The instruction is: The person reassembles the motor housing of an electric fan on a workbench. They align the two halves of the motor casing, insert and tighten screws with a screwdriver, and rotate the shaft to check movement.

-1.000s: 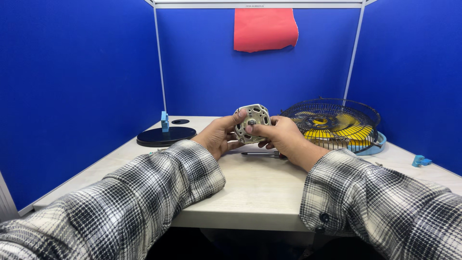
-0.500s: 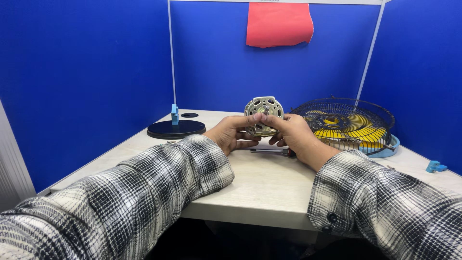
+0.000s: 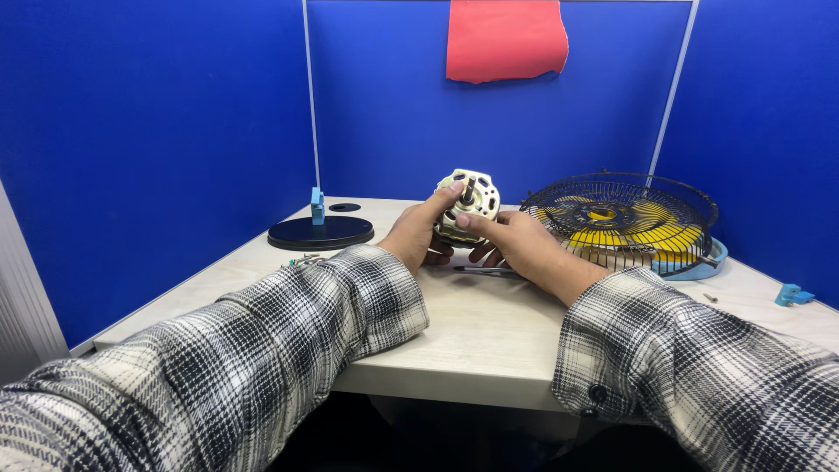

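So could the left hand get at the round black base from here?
Probably yes. The left hand grips the motor together with the right hand, so it would have to let go first; the table between it and the black base looks bare.

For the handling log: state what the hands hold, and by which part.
Both hands, left hand and right hand, hold the motor by its round casing, one on each side.

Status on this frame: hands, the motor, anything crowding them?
Left hand and right hand both grip the cream fan motor, shaft up, held above the table. Wire fan guard sits right, black round base left, both apart.
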